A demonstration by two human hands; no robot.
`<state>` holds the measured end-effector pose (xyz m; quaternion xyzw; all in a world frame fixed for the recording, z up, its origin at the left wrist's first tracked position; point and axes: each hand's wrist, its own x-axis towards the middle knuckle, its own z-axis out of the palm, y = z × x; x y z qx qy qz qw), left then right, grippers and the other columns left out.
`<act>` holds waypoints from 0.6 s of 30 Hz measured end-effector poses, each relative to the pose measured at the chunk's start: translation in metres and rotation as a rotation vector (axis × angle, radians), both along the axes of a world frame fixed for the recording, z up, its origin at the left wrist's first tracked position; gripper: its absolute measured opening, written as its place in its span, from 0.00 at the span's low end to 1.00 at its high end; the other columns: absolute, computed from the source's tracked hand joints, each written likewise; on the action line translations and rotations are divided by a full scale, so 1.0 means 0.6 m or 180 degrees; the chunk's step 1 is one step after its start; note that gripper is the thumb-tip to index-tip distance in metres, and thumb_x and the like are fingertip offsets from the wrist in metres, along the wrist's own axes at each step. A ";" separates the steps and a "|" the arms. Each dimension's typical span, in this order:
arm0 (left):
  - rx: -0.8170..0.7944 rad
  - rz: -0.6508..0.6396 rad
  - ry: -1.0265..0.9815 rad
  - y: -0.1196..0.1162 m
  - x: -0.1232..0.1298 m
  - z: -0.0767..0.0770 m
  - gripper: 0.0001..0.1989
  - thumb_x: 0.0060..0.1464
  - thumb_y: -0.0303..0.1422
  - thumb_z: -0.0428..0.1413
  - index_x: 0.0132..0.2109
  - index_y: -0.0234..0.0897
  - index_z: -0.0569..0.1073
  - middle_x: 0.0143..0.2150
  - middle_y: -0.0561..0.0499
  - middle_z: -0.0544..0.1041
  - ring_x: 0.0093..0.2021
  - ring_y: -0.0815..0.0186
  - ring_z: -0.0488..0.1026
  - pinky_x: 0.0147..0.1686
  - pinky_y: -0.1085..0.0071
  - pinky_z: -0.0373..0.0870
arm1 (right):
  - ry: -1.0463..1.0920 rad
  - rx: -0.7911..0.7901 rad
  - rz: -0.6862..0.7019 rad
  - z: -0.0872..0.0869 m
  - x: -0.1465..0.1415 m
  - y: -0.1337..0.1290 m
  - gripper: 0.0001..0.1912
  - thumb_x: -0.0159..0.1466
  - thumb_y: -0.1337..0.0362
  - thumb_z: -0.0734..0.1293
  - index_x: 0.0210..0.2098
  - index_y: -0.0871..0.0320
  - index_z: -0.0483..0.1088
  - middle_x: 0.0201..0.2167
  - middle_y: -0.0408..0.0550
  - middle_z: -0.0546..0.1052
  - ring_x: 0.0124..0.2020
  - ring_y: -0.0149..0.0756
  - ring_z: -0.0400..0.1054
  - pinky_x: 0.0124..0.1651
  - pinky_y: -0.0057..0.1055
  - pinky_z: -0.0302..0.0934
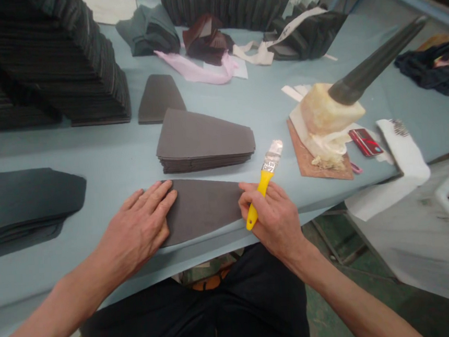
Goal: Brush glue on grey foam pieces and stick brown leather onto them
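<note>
My left hand (144, 217) lies flat on the left end of a dark grey tapered panel (206, 207) near the table's front edge. Gripped in my right hand (273, 211) is a paintbrush (264, 186) with a yellow handle, its whitish bristles pointing up and away from me. The fingers of that hand also touch the panel's narrow right end. Just beyond the panel sits a stack of similar grey pieces (206, 136), and behind it another grey piece (160, 98) lies flat.
Tall stacks of dark pieces (94, 70) stand at the back left; more dark panels (23, 202) lie at the left. On the right, a glue-crusted pale container (321, 110) holds a dark handle (380, 63). A red box (366, 142) and pink cloth (200, 72) lie on the table.
</note>
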<state>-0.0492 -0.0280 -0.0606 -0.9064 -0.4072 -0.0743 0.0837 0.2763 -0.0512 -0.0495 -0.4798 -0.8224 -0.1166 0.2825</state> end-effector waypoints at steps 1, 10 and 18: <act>-0.0026 0.0018 -0.0004 -0.001 0.000 -0.001 0.27 0.70 0.29 0.42 0.70 0.32 0.72 0.75 0.35 0.71 0.74 0.46 0.71 0.67 0.45 0.75 | 0.0088 0.0044 0.0015 0.004 -0.011 -0.002 0.10 0.71 0.75 0.68 0.40 0.53 0.68 0.50 0.51 0.87 0.48 0.45 0.83 0.57 0.43 0.75; 0.0166 0.0025 0.0090 -0.002 0.003 -0.003 0.27 0.67 0.28 0.44 0.67 0.30 0.75 0.74 0.35 0.72 0.72 0.47 0.73 0.65 0.48 0.76 | 0.0812 -0.0481 0.0396 -0.042 -0.179 0.000 0.08 0.75 0.73 0.62 0.44 0.56 0.70 0.64 0.62 0.80 0.63 0.48 0.79 0.66 0.46 0.74; 0.0307 -0.0009 0.0068 -0.006 0.006 0.001 0.27 0.68 0.26 0.44 0.67 0.29 0.74 0.74 0.35 0.72 0.71 0.47 0.75 0.64 0.47 0.75 | 0.0772 -0.0816 0.0116 -0.062 -0.119 -0.015 0.04 0.75 0.69 0.64 0.47 0.56 0.69 0.69 0.69 0.74 0.72 0.55 0.70 0.70 0.57 0.70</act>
